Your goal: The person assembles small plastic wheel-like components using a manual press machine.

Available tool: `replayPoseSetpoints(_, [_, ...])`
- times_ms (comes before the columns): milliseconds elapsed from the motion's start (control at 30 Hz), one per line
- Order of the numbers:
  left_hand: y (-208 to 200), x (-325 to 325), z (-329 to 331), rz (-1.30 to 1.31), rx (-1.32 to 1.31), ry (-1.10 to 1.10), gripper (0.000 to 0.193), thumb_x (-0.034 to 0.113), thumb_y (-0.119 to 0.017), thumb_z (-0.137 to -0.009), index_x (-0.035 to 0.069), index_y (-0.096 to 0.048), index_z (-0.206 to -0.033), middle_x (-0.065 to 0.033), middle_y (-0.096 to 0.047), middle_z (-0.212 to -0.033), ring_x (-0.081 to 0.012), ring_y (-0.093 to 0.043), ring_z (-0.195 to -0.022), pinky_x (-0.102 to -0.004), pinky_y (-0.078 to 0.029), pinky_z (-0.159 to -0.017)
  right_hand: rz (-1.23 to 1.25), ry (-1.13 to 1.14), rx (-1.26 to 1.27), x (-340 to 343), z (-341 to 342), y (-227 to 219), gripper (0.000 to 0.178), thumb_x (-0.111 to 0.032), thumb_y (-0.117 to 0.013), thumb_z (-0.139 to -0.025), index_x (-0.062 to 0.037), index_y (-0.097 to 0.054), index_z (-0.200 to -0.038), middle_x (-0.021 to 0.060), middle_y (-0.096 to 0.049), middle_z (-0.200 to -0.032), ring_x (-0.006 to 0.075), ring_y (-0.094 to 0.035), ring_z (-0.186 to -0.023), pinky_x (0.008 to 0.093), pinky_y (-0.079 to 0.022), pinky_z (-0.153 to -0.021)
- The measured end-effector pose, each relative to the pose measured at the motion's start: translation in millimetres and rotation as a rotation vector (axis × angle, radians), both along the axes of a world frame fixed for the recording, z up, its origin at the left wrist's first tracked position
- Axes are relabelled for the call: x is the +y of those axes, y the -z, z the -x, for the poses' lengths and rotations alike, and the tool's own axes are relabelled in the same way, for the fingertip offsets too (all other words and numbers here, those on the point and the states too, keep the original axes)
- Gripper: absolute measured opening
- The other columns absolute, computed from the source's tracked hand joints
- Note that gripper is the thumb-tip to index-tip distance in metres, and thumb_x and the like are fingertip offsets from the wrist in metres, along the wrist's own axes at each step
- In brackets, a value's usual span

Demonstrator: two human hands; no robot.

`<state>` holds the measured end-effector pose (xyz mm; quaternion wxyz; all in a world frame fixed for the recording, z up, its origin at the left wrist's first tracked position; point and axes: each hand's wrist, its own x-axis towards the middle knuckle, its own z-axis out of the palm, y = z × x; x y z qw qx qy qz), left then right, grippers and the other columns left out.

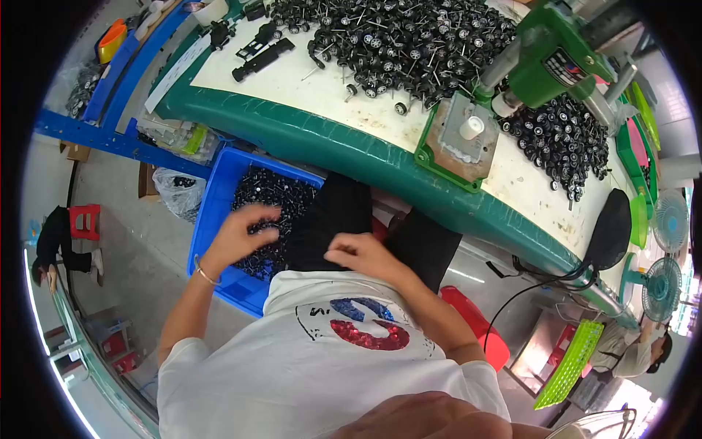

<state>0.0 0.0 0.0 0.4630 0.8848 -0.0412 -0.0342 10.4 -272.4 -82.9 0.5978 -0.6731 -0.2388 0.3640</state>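
My left hand point(245, 233) is over a blue plastic bin point(197, 212) to the left of my lap. Its thumb and fingers are apart, and I see nothing between them. Below it, the bin holds a heap of small black parts point(267, 192) with bright specks. My right hand point(360, 252) is above my lap, close to the black trousers point(322, 227). Those fingers curl in toward the thumb; whatever they hold, if anything, is hidden. Neither hand touches the workbench.
A green-edged workbench point(307, 130) carries piles of small black wheels on axles point(417, 44) and a green bench press point(552, 62). A white round piece point(472, 127) sits on its base plate. Black cables point(512, 293) hang at right beside a red stool point(472, 322).
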Motion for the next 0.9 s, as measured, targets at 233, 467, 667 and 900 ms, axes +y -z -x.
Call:
replayPoseSetpoints(233, [-32, -70, -130, 0.087, -0.462, -0.046, 0.022, 0.008, -0.070, -0.082, 0.003, -0.069, -0.103, -0.0086, -0.066, -0.094, -0.0174, -0.063, -0.079, -0.0280, -0.050, -0.070, 0.041, 0.414, 0.200, -71, -12, -21, 0.013, -0.016, -0.063, -0.092, -0.0042, -0.063, -0.087, -0.0028, -0.055, -0.069, 0.0037, -0.050, -0.060, 0.0197, -0.039, -0.053])
replayPoseSetpoints(467, [-13, -75, -204, -0.123, -0.421, -0.035, 0.025, 0.014, -0.070, -0.077, 0.000, -0.068, -0.098, -0.0096, -0.063, -0.089, -0.0221, -0.064, -0.073, -0.0316, -0.051, -0.068, -0.021, 0.607, 0.153, -86, -8, -39, 0.011, -0.013, -0.063, -0.092, -0.0040, -0.062, -0.085, -0.0029, -0.055, -0.069, 0.0026, -0.049, -0.060, 0.0186, -0.038, -0.053])
replayPoseSetpoints(667, [-12, -60, -216, -0.130, -0.392, -0.102, 0.015, 0.010, -0.067, -0.078, -0.001, -0.067, -0.089, -0.0098, -0.064, -0.088, -0.0214, -0.065, -0.072, -0.0316, -0.051, -0.068, -0.079, 0.616, 0.135, -90, -12, -44, 0.010, -0.011, -0.063, -0.091, -0.0032, -0.061, -0.085, -0.0026, -0.056, -0.069, 0.0030, -0.049, -0.060, 0.0187, -0.039, -0.053])
replayPoseSetpoints(900, [-9, -66, -232, 0.092, -0.511, -0.076, 0.016, 0.011, -0.071, -0.078, 0.000, -0.067, -0.088, -0.0039, -0.067, -0.092, -0.0137, -0.063, -0.076, -0.0249, -0.049, -0.073, -0.128, 0.631, 0.081, -97, -17, -47, 0.011, -0.011, -0.062, -0.091, -0.0030, -0.061, -0.084, -0.0016, -0.056, -0.069, 0.0037, -0.049, -0.060, 0.0192, -0.039, -0.053])
